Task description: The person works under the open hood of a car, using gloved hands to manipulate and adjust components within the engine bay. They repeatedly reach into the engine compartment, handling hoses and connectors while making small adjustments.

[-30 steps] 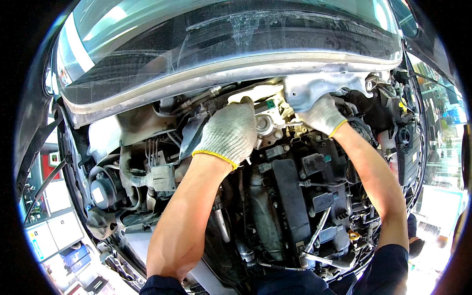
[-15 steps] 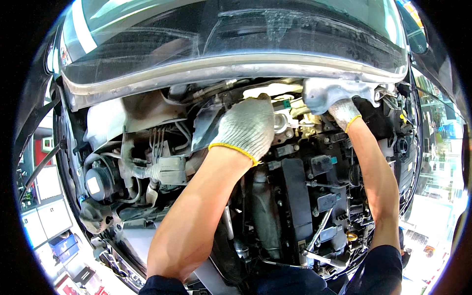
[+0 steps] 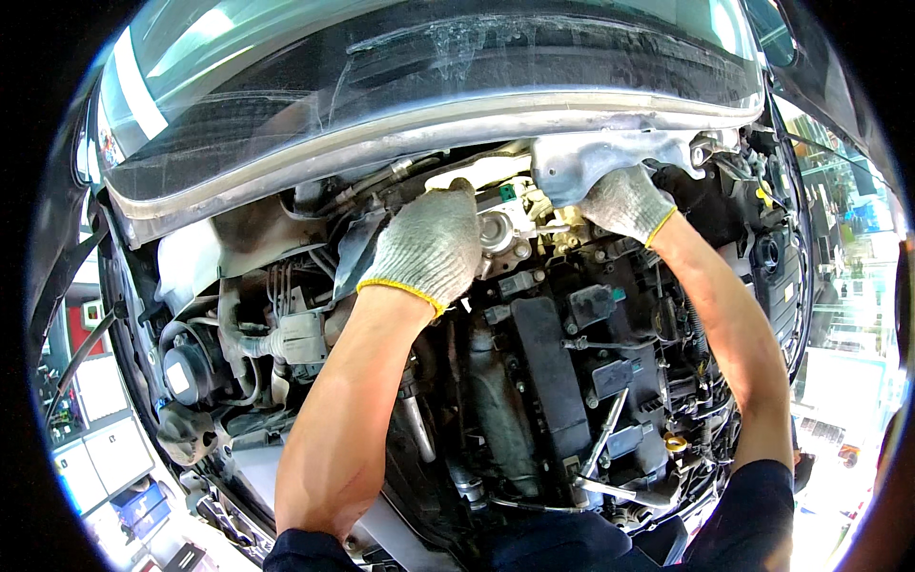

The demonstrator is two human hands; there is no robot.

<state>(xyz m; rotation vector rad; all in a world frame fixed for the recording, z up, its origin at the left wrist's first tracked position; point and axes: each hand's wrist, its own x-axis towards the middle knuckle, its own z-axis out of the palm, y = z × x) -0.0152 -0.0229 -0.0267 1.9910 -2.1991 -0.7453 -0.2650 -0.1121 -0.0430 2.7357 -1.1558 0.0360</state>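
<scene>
My left hand (image 3: pixel 427 240), in a grey knitted glove with a yellow cuff, reaches into the back of the engine bay. Its back faces up, and its fingers are bent down out of sight. Beside it, towards the right, is a round metal housing (image 3: pixel 495 231) with a green connector (image 3: pixel 507 193) just above. My right hand (image 3: pixel 627 205), in a matching glove, lies under the lower edge of a grey moulded cover (image 3: pixel 586 164). Its fingers look drawn together beside brightly lit, yellowish parts (image 3: pixel 555 212); whatever they grip, if anything, is hidden.
A ratchet (image 3: pixel 624 493) and a thin metal bar (image 3: pixel 607 434) rest on the engine's near right side. Another shiny bar (image 3: pixel 416 424) stands near my left forearm. The windscreen (image 3: pixel 419 57) and its lower trim (image 3: pixel 400 136) bound the far side. A black reservoir (image 3: pixel 189 370) is at left.
The whole view has shifted, so the engine and both hands appear further left. My right hand has come out from beneath the grey cover and moved closer to the round housing.
</scene>
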